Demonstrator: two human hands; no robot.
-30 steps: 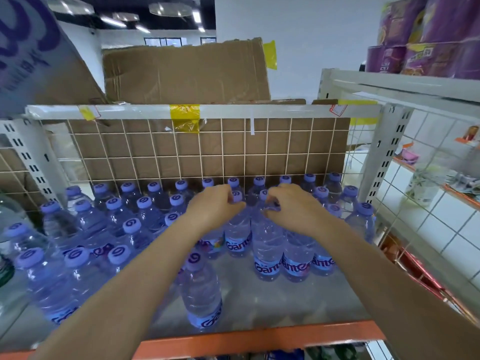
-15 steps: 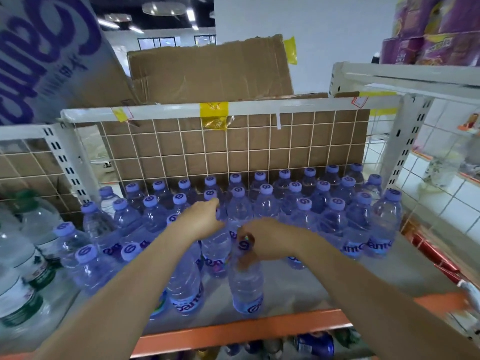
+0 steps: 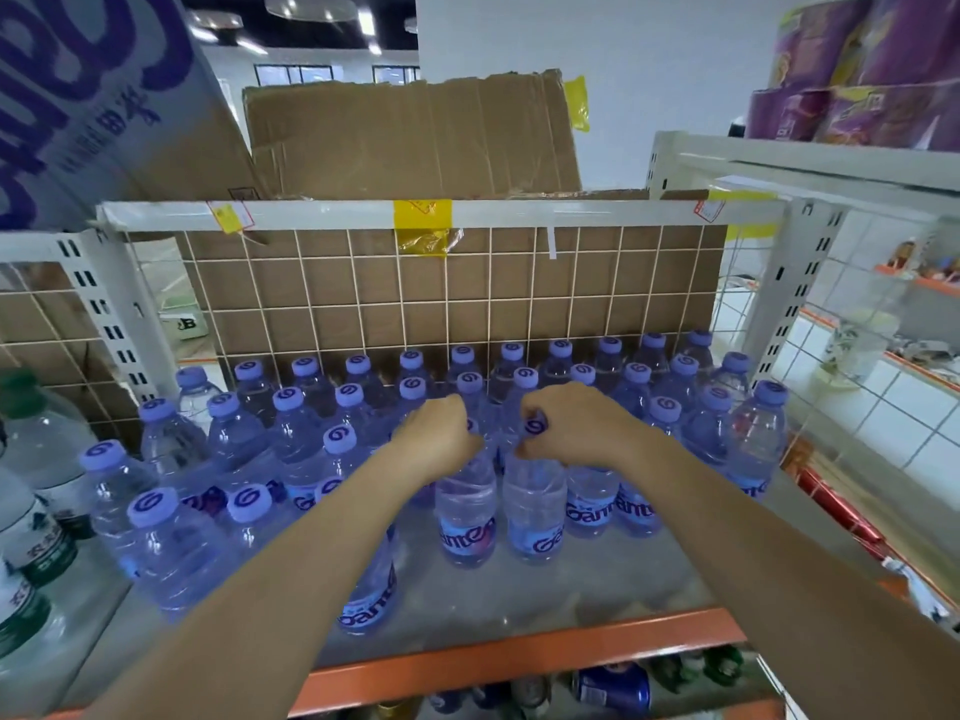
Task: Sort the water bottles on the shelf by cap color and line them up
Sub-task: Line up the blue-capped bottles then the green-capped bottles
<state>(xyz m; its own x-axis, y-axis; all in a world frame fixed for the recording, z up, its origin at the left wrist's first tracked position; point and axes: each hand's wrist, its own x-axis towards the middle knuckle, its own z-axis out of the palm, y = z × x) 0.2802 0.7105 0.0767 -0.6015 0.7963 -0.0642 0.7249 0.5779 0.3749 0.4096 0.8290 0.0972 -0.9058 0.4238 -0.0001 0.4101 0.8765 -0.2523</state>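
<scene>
The shelf [image 3: 545,589] is a grey board with an orange front edge and a white wire grid [image 3: 467,293] at its back, brown cardboard [image 3: 405,142] standing behind the grid. Against that grid stand rows of purple-capped bottles [image 3: 358,366], clear plastic holding clear water with purple labels, packed cap to cap across most of the shelf's width.

Just in front of those rows, 2 bottles stand upright side by side, touching or nearly so. The left hand [image 3: 436,439] curls over the top of the left bottle [image 3: 466,517], its cap hidden under the fingers. The right hand [image 3: 576,423] pinches the neck of the right bottle [image 3: 535,506] just under its purple cap, which shows between the curled fingers. Both bottles rest on the shelf board, in line with the front row to their right.

Left of the grid's near corner, more purple-capped bottles crowd toward the shelf's front edge in a looser cluster [image 3: 156,511]. At the far left of the shelf stand green-capped bottles [image 3: 31,459], larger, with green and white labels, holding clear water too.

To the right of the grid, on a higher shelf, sit purple packages [image 3: 857,70]. Under the orange edge, cans [image 3: 618,685] show dimly.
</scene>
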